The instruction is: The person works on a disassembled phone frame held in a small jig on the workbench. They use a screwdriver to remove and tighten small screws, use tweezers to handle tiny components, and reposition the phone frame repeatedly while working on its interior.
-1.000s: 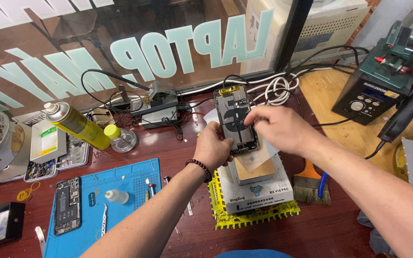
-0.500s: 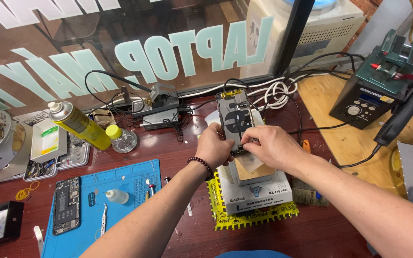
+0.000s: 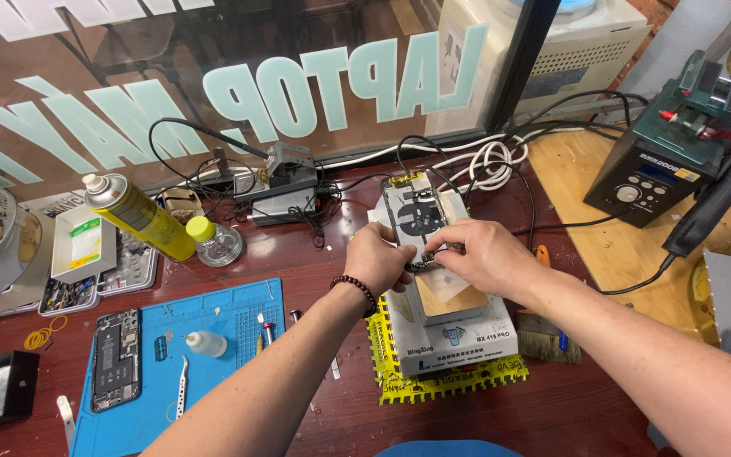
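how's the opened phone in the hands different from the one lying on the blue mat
The opened phone sits raised on the white heating block, gripped by the left hand and right hand; the phone on the blue mat lies flat and untouched. The held one looks pale, the other dark. Both are open, innards showing.

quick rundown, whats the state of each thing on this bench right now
left hand: gripping the opened phone's edge
right hand: pinching at the phone's lower part
opened phone: back off, insides showing, over the heating pad
heating pad: flat on yellow mat
second phone: opened, flat on blue mat
spray can: tilted, capless
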`<state>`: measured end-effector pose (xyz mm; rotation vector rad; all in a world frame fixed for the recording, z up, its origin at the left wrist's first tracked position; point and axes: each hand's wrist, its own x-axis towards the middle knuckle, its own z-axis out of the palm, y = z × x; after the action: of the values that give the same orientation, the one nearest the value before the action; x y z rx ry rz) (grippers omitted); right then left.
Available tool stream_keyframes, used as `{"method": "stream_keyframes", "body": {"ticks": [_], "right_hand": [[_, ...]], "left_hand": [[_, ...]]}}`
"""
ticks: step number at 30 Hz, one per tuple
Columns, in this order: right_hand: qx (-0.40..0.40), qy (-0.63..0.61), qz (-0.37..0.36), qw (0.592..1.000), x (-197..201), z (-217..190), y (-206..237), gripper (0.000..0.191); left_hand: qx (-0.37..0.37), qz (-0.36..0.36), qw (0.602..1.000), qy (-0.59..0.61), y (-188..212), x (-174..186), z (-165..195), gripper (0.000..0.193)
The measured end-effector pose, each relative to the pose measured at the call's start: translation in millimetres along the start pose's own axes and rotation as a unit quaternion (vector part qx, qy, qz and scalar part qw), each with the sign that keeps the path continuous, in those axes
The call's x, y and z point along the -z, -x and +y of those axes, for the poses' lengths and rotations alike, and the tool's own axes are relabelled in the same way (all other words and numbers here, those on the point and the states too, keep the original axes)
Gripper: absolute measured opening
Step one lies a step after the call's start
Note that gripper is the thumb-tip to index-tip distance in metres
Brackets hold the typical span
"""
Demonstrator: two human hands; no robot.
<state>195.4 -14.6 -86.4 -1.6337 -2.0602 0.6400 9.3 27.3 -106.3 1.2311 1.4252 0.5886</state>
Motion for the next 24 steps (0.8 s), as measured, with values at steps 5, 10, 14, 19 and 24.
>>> {"method": "stream_keyframes", "body": {"ticks": [5, 10, 14, 19, 24], "right_hand": [[-0.032, -0.019, -0.015, 0.999, -0.6, 2.9, -2.1, 0.02], [-0.066, -0.025, -0.038, 0.997, -0.5, 3.1, -6.3, 0.02], [-0.088, -0.021, -0.059, 0.994, 1.5, 0.6, -6.8, 0.021], [-0.017, 0.006, -0.046, 0.999, 6.7, -5.3, -3.8, 0.022], [0.056, 0.032, -0.057, 0.996, 5.4, -14.1, -1.4, 0.021]], "left_hand": [[0.008, -0.023, 0.998, 0.049, -11.9, 0.3, -10.4, 0.038], [0.024, -0.051, 0.99, 0.13, -16.0, 1.8, -21.6, 0.033], [0.038, -0.071, 0.974, 0.21, -11.2, 6.2, -31.0, 0.027], [0.044, -0.119, 0.951, 0.283, -5.1, 7.9, -39.3, 0.017], [0.039, -0.127, 0.95, 0.281, -0.6, 9.4, -39.7, 0.017]]}}
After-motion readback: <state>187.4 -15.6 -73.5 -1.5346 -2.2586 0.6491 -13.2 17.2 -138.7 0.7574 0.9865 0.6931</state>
